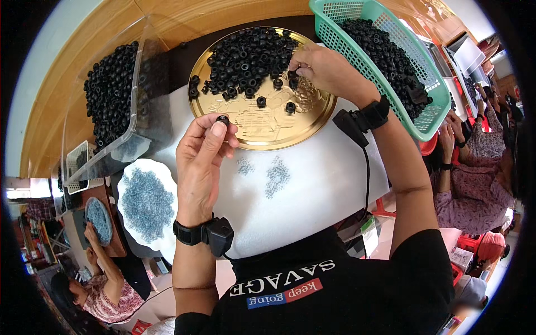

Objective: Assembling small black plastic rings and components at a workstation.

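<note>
My left hand pinches one small black ring-shaped piece between thumb and fingertips, just off the near left rim of a round gold tray. Over the tray's right side, my right hand has its fingers closed around another black ring-shaped piece, partly hidden by the fingertips. A heap of the same black pieces covers the far part of the tray. Several loose ones, such as this black piece, lie apart on the gold surface.
Clear plastic bin with black pieces stands at left; a green basket of them is at right. A white scalloped dish holds small grey-blue bits, and small piles of bits lie on the white sheet. Other people work on both sides.
</note>
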